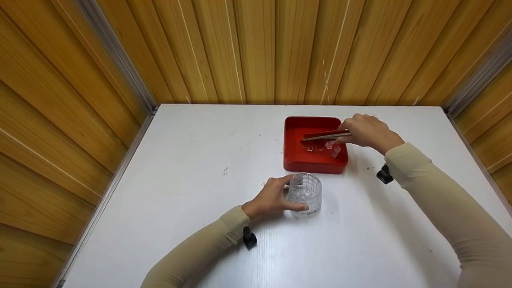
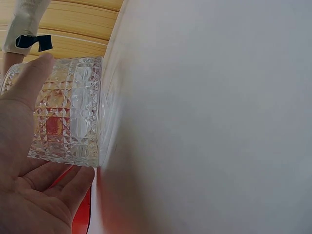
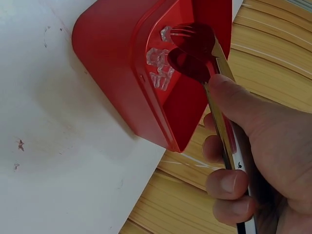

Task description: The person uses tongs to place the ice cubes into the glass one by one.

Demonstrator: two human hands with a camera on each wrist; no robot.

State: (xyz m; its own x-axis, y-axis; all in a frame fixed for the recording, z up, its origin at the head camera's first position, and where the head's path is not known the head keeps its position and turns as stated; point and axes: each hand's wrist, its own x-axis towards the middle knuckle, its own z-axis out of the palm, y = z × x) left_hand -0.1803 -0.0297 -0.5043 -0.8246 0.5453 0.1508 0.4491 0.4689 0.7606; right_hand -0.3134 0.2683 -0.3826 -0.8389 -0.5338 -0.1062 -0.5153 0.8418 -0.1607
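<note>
Fork (image 3: 197, 39) and spoon (image 3: 189, 64) reaching into the red box (image 3: 108, 53).
I see the right hand (image 1: 366, 130) gripping both, clear chunks (image 3: 158, 58) near its fingertips; the left hand (image 1: 273, 196) holds a patterned glass (image 1: 312, 196) between thumb and fingers.

Yellowish wood-grain panels (image 1: 256, 52) wall three sides; grey metal posts (image 1: 113, 50) mark corners; a white tabletop (image 1: 192, 160) gleams faintly.

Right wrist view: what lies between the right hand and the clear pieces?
In the right wrist view, a fork-shaped head and a spoon-shaped head of the gripped cutlery lie between the right hand and the clear pieces.
</note>
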